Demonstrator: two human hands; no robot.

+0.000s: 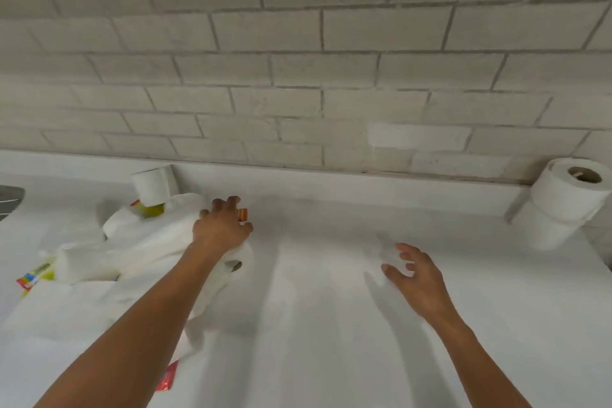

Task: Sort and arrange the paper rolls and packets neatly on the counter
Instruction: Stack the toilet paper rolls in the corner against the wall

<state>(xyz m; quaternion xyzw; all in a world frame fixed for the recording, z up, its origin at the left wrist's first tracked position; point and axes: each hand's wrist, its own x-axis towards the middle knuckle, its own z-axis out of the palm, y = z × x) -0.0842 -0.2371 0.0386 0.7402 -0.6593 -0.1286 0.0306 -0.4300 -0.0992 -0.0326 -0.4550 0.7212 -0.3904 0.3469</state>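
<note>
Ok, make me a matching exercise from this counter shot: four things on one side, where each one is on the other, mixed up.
Things:
1. stacked paper rolls
2. left hand
3. right hand
4. red wrapper scrap

Places:
A. on the pile of rolls and packets at the left
B. near front edge, beside the left forearm
C. far right, against the brick wall
D. over bare counter, right of centre

Pairs: 1-C, 2-A, 3-D, 4-B

White counter, heaped rolls, stacked rolls
</note>
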